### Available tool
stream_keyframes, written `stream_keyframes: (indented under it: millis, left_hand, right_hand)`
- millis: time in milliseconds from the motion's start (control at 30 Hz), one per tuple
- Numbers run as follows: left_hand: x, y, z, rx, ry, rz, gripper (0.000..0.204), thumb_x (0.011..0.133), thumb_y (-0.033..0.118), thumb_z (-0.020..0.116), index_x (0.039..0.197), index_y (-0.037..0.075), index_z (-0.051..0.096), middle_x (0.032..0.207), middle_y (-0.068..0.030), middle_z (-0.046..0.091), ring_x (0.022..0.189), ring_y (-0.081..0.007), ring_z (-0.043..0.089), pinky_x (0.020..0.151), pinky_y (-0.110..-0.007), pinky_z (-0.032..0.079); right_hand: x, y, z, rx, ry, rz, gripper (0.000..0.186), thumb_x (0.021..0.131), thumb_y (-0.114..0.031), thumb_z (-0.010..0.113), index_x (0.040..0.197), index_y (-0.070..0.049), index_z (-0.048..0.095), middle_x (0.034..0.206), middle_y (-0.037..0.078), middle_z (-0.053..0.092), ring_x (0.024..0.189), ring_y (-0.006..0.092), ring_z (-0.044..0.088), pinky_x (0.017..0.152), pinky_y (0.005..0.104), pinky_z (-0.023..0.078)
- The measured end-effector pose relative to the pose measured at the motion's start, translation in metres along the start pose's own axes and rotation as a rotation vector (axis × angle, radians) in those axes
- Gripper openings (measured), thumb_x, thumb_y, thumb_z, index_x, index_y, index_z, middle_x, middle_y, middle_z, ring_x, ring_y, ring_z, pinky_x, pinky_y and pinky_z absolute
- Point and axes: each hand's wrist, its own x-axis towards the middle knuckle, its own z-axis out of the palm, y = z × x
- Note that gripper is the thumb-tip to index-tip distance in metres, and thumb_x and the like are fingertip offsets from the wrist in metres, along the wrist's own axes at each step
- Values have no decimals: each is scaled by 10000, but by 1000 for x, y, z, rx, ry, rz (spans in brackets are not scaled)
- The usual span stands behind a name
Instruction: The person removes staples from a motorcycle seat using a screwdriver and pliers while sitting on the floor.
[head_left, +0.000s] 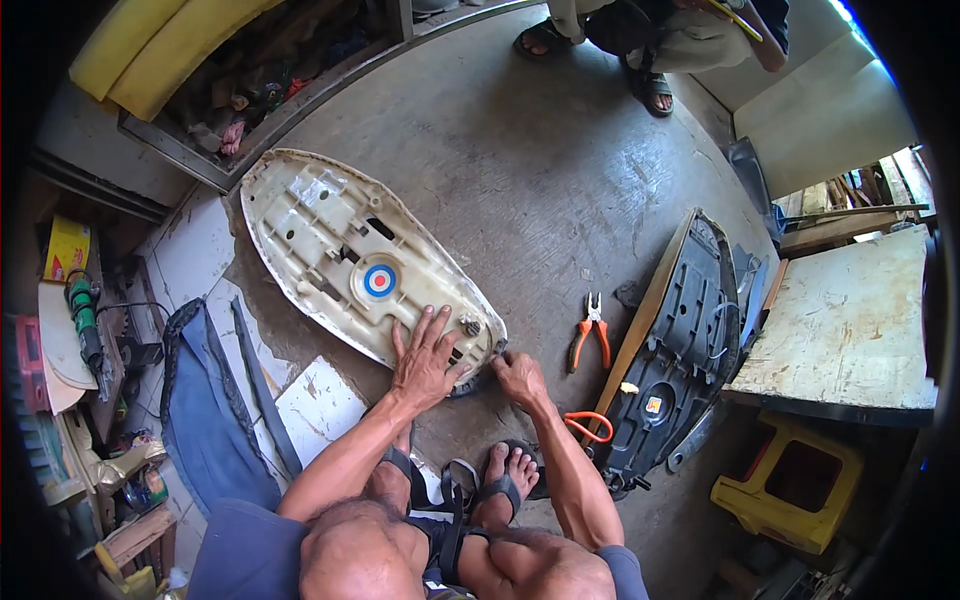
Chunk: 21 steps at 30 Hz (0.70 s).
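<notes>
1. Left hand [425, 355], centre of the frame: palm down, fingers spread flat on the near end of the white seat base [350, 258]. Grip released; it presses, it holds nothing.
2. Right hand [518, 378], just right of the left: fingers curled at the near edge of the base, beside a small metal fitting [470, 326]. Whether the grip pinches the edge or a small part, I cannot tell.
3. The seat base lies underside up on the concrete floor [560, 160], running from upper left to centre. Bare plastic with ribs and a round target sticker [379, 280] shows; no cover or foam is on it.
4. Judgement on progress: the base looks stripped already, and work is going on at its near rim. A blue cover [205, 400] lies loose at lower left; yellow foam [150, 40] sits at upper left. Refitting appears not yet begun.
5. Count: seat bases, two. The second is black [680, 350], leaning at right against a pale bench [850, 320].
6. Count: pliers [592, 335], one pair, orange handles, on the floor between the two bases. One more orange-handled tool [590, 425] lies below them; kind unclear.
7. Count: yellow stool [790, 480], one, lower right.
8. Count: other people, one, sandalled feet [600, 50] at top.
</notes>
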Motion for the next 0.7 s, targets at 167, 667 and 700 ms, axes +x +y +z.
stream_keyframes:
  millis: [167, 667, 700]
  left_hand:
    - [-6, 5, 8, 53, -25, -36, 381, 903, 347, 690, 1110, 59, 552, 1646, -122, 219, 1537, -362, 140, 1071, -827, 90]
    - [24, 13, -20, 74, -157, -38, 484, 933, 411, 645, 1212, 28, 547, 1625, -136, 294, 1513, -388, 227, 1052, -828, 188]
    - [25, 10, -22, 75, -136, -18, 469, 926, 406, 655, 1189, 30, 560, 1611, -147, 320, 1501, -397, 253, 1038, -824, 215]
  right_hand:
    - [-44, -22, 4, 62, -174, -242, 390, 907, -339, 565, 900, 32, 687, 788, 271, 666, 794, 385, 691, 747, 464, 523]
    - [15, 28, -86, -471, 418, 374, 969, 838, -467, 767, 1551, -97, 225, 1402, 325, 409, 1236, 503, 505, 984, 538, 472]
    - [17, 30, -86, -408, 401, 368, 956, 832, -414, 774, 1537, -70, 229, 1373, 332, 437, 1198, 504, 537, 960, 535, 488]
